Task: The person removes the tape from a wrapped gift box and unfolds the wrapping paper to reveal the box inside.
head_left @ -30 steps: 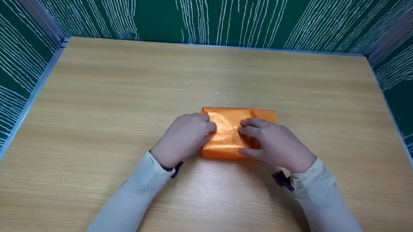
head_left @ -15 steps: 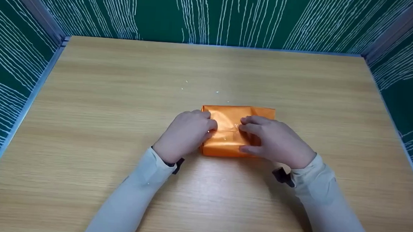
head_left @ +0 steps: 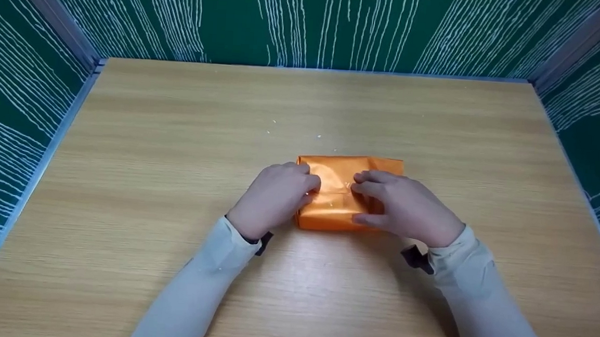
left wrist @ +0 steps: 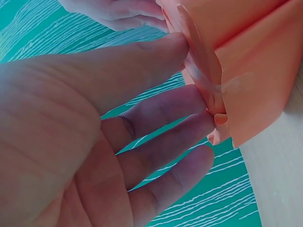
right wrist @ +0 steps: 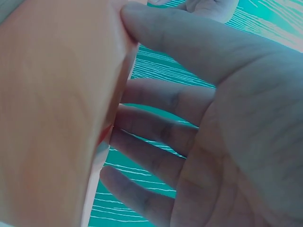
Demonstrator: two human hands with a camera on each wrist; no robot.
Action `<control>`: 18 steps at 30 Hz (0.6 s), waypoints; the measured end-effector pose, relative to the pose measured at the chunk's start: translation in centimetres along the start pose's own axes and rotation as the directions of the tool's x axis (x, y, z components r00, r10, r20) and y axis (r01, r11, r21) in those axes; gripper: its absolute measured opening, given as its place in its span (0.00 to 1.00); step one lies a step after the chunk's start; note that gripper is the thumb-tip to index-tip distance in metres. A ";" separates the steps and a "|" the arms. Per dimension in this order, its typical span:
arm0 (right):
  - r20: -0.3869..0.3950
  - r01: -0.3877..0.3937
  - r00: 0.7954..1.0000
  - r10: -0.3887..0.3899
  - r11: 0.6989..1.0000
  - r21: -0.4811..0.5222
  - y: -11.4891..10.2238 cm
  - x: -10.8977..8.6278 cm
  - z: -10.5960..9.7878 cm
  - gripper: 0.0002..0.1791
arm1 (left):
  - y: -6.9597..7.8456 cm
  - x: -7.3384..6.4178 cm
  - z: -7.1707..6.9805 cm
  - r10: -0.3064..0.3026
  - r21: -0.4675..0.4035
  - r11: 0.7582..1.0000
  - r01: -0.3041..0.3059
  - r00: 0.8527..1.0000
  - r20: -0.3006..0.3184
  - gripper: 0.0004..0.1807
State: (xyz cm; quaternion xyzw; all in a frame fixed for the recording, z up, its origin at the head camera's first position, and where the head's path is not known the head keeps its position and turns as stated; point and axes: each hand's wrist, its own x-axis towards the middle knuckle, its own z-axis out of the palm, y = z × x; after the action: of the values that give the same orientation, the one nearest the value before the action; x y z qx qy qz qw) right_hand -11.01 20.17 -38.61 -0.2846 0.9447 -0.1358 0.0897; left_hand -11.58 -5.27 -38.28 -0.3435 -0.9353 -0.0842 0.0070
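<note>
An orange wrapped package (head_left: 334, 166) lies on the wooden table, with a crease along its top. At its left end, my left hand (head_left: 280, 194) grips the folded edge with thumb and fingertips. The left wrist view shows layered orange paper there, along with a strip of clear tape (left wrist: 239, 82). Across the package's right part rests my right hand (head_left: 407, 209). Its fingers are spread and nearly straight, and in the right wrist view its thumb (right wrist: 142, 28) touches the paper's edge. The package's right side is partly hidden under this hand.
Tiny white scraps (head_left: 319, 136) are scattered on the table (head_left: 177, 130) beyond the package. Green walls (head_left: 236, 24) with white streaks border the table at the back, left and right. Light sleeves cover both forearms, with a dark strap at each wrist.
Both hands keep their places on the package. The whole head view has shifted slightly; otherwise little differs.
</note>
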 end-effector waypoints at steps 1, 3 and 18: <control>0.001 -0.004 1.000 0.004 1.000 -0.001 0.0 0.0 0.0 0.33 | 0.0 0.0 0.0 0.001 -0.003 1.000 -0.001 1.000 0.000 0.03; 0.002 -0.009 1.000 0.009 1.000 -0.001 -0.1 0.0 0.0 0.34 | 0.0 0.0 0.0 0.005 -0.004 1.000 -0.005 1.000 -0.003 0.03; -0.036 0.057 0.998 -0.057 0.998 -0.016 0.3 0.0 0.2 0.32 | -0.1 -0.2 0.2 0.027 -0.012 1.000 -0.028 0.998 -0.050 0.03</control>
State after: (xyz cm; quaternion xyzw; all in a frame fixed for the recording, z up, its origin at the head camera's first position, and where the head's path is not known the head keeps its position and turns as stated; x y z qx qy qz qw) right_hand -11.12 20.33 -38.88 -0.3096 0.9387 -0.1366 0.0662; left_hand -11.51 -5.47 -38.54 -0.3541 -0.9295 -0.0985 0.0290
